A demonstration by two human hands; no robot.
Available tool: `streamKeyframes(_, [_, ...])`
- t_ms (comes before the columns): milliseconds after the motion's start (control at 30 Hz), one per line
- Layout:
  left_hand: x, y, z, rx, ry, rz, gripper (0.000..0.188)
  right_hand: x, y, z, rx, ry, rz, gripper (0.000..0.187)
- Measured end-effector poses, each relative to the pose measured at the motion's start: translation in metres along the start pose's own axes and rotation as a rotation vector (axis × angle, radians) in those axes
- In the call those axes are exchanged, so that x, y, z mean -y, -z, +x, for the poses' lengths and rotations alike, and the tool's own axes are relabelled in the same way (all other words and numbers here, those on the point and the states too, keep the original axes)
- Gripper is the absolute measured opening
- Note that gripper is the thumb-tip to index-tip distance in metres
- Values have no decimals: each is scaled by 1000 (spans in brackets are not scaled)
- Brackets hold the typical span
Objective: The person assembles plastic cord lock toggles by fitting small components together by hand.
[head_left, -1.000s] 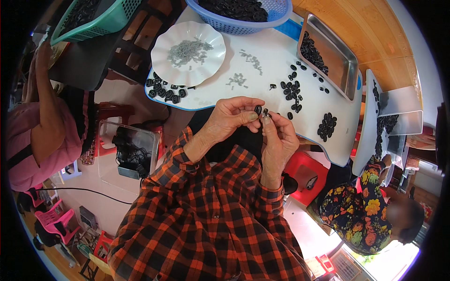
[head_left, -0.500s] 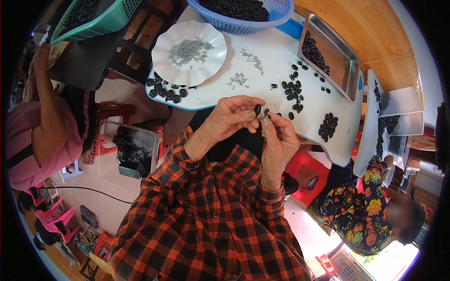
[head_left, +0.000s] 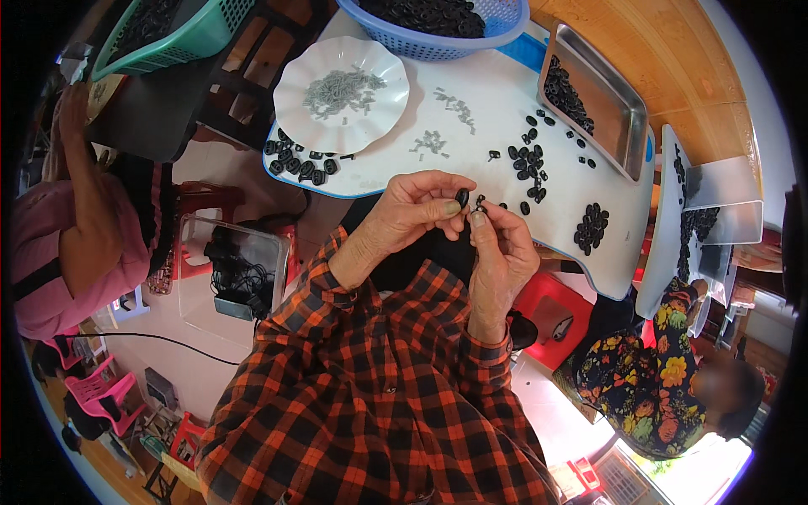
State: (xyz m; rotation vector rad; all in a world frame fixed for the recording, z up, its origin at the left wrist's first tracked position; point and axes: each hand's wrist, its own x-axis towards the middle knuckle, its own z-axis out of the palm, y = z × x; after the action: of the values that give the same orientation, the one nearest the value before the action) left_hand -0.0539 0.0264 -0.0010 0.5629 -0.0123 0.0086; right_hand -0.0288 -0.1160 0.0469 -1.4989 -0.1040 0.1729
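Between the thumb and fingers of my left hand [head_left: 421, 209] is a small black oval part [head_left: 462, 197]. My right hand [head_left: 502, 240] pinches a smaller dark piece [head_left: 481, 203] close beside it; its exact shape is too small to make out. Both hands are held together in front of my chest, just off the near edge of the white table [head_left: 379, 175]. Beyond them lie small translucent pins [head_left: 431, 143] in two loose groups, and black oval parts [head_left: 528, 164] are scattered to the right. A neater cluster of black ovals [head_left: 592, 229] sits nearer the right edge.
A white scalloped plate [head_left: 290, 118] of pins stands on the table, with black parts by it. Behind are a blue basket [head_left: 412, 49] and a metal tray [head_left: 627, 109]. People sit at left [head_left: 93, 236] and right [head_left: 631, 379]; a red stool [head_left: 539, 303] is near my right arm.
Hardly anything differs. Both hands keep the same pinch on their small parts, and the view has shifted very slightly.
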Motion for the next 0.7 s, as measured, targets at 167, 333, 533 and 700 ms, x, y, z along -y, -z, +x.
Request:
streamKeyframes(167, [-5, -3, -2, -18, -23, 175, 31, -2, 1, 1, 2, -5, -2, 13])
streamKeyframes(333, [-6, -6, -2, -52, -50, 314, 30, -1, 1, 1, 2, -16, 11, 14])
streamKeyframes(533, [-8, -9, -4, -76, -28, 348, 31, 0, 0, 1, 0, -39, -13, 13])
streamKeyframes(700, [-9, -13, -4, -79, -39, 434, 32, -1, 0, 1, 7, -40, -24, 13])
